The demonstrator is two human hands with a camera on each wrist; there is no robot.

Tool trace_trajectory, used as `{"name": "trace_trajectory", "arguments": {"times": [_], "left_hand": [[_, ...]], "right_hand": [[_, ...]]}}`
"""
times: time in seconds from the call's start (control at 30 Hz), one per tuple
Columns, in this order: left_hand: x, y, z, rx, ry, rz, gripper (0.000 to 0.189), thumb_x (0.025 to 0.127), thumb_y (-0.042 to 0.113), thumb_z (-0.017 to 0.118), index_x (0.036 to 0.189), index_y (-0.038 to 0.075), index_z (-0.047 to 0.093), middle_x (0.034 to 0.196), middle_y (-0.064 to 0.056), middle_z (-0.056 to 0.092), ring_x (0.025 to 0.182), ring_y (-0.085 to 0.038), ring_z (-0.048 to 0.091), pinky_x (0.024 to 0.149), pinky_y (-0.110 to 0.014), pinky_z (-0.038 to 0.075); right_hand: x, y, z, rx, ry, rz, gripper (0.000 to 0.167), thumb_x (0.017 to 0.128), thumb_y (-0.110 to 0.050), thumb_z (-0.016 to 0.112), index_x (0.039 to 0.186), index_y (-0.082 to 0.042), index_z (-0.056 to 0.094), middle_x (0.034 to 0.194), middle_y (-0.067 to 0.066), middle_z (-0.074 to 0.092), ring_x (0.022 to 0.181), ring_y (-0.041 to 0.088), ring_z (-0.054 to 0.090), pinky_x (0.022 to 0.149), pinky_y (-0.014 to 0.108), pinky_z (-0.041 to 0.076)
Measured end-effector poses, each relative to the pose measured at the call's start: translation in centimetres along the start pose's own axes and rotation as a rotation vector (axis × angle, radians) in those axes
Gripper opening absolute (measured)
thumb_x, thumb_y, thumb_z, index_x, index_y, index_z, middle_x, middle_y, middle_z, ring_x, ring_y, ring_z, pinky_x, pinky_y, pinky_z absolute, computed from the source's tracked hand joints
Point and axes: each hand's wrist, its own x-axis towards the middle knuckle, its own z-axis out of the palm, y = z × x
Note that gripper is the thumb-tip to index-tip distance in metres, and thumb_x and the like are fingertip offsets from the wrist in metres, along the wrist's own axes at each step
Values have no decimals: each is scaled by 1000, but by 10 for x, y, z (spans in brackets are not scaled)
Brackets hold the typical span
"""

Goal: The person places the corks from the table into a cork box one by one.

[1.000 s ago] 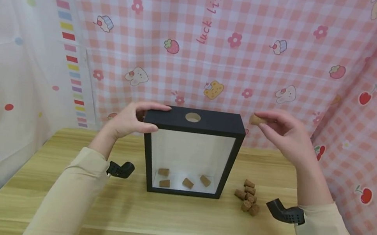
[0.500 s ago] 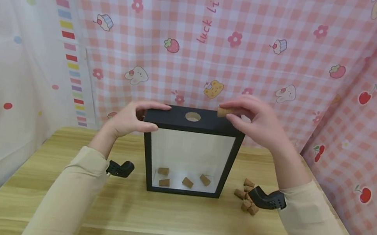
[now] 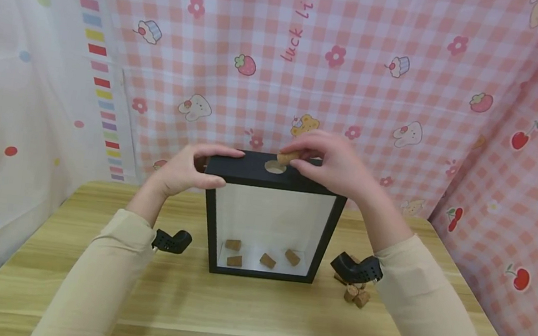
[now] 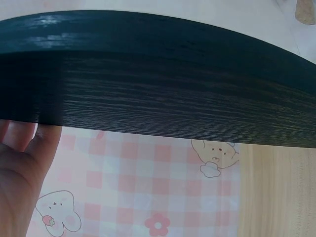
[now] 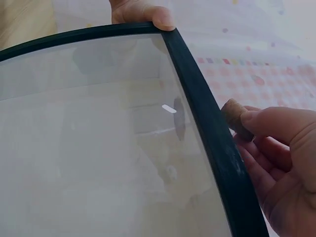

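A black shadow box frame (image 3: 298, 180) with a clear front stands upright on the table, a round hole (image 3: 275, 167) in its top. My left hand (image 3: 188, 172) grips its top left corner, thumb on the front edge and fingers across the top. Between thumb and fingers my right hand (image 3: 332, 162) pinches a cork (image 3: 287, 158), tilted right at the hole's right edge. In the right wrist view the same cork (image 5: 237, 118) shows beside the black frame edge. Several corks (image 3: 267, 260) lie inside on the bottom of the box.
A small pile of corks (image 3: 356, 296) lies on the wooden table (image 3: 230, 320) right of the box, partly hidden by the black wrist mount (image 3: 356, 268). A pink checked cloth (image 3: 257, 99) hangs close behind the box.
My right hand has carried the cork leftward from beyond the box's right side to the hole in its top. My left hand and the box have stayed put.
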Motion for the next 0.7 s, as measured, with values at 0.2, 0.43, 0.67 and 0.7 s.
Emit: {"name": "trace_trajectory", "arguments": {"times": [0.2, 0.43, 0.67, 0.7], "left_hand": [[0, 0, 0, -4, 3, -2, 51, 81, 12, 79, 130, 19, 68, 126, -13, 60, 87, -23, 59, 72, -30, 51], [-1, -1, -1, 0, 2, 0, 51, 81, 12, 78, 130, 19, 68, 127, -13, 59, 86, -24, 58, 72, -31, 51], [-1, -1, -1, 20, 7, -3, 50, 82, 13, 78, 130, 19, 68, 127, -13, 59, 85, -25, 58, 71, -31, 50], [-1, 0, -1, 23, 8, -3, 51, 81, 13, 78, 130, 19, 68, 127, -13, 59, 85, -25, 58, 71, -31, 50]], "right_hand": [[9, -3, 5, -42, -55, 30, 24, 92, -2, 68, 115, -5, 73, 114, 7, 67, 101, 19, 61, 88, 34, 51], [17, -7, 10, -132, -119, 82, 25, 92, -4, 68, 117, -8, 74, 116, 8, 66, 100, 21, 59, 87, 37, 49], [16, -6, 11, -99, -117, 70, 29, 93, -4, 66, 121, -8, 71, 120, 8, 65, 104, 21, 61, 90, 37, 49], [15, -6, 10, -83, -113, 63, 29, 93, -3, 66, 122, -7, 71, 120, 9, 65, 104, 20, 62, 91, 37, 50]]}}
